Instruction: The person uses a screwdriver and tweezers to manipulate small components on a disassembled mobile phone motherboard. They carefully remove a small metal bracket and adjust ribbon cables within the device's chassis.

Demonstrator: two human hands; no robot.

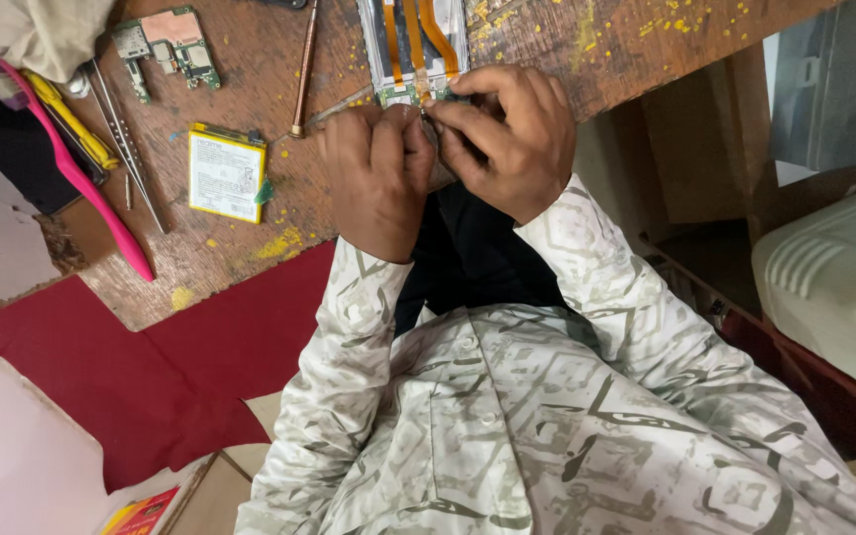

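Two hands meet at the near end of an opened phone (414,45) on a worn wooden bench (269,228); head cam only, looking down over the person's patterned shirt (507,416).

Left hand (380,178): knuckles up, fingers curled tight together, tips pressed at the phone's lower edge. Can't tell what, if anything, sits under them.

Right hand (507,139): just beside the left, touching it. Thumb & forefinger pinched together on something tiny at the phone's edge; too small to ID. Other fingers folded over the top.

Phone: back off, orange flex strips running lengthwise, directly beyond both hands, its near end under the fingertips.

Left of the left hand: a flat battery (227,172) w/ white face, near. Beyond that a circuit board (165,42). A thin screwdriver (303,69) lies btwn board & phone, tip pointing toward the left hand. Further left, well apart: metal tweezers (128,149), a pink pry tool (76,178), a yellow-handled tool (71,121).

Red cloth (170,376) below the bench edge.
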